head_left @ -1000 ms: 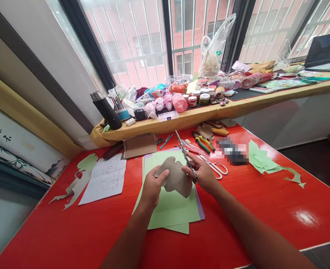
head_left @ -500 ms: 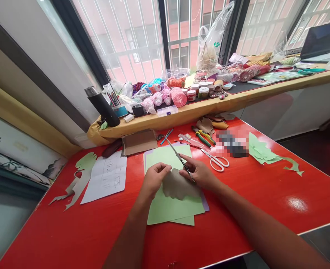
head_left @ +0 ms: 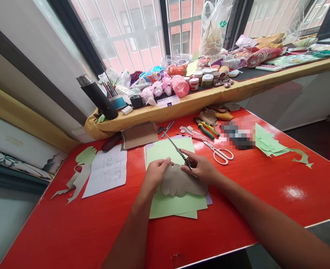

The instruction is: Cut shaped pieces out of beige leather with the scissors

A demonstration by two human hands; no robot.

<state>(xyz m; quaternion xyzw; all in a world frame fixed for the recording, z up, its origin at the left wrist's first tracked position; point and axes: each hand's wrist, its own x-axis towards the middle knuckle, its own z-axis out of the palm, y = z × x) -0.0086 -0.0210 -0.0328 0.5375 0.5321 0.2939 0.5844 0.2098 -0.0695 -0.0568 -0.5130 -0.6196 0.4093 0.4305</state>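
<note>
My left hand (head_left: 157,172) pinches the upper left edge of a grey, leather-like piece (head_left: 178,183) with a scalloped outline. In my right hand (head_left: 200,167) is a slim pointed tool (head_left: 178,150), with a long silver blade and a dark patterned handle; I cannot tell whether it is a knife or closed scissors. Its tip points up and left, away from me. The right fingers also lie close over the piece's upper right edge. Beneath the piece are light green sheets (head_left: 178,213), with a purple sheet (head_left: 209,198) showing at their side.
White-handled scissors (head_left: 222,155) and green-yellow pliers (head_left: 206,127) lie beyond my right hand. A drawn paper (head_left: 106,175) and cut scraps (head_left: 81,175) are at left, green scraps (head_left: 271,141) at right. A crowded ledge (head_left: 151,113) with a black flask (head_left: 97,99) borders the red table.
The grey piece has tilted so more of its face shows. Both hands keep their grips, and the tool stays in my right hand. The view has shifted slightly.
</note>
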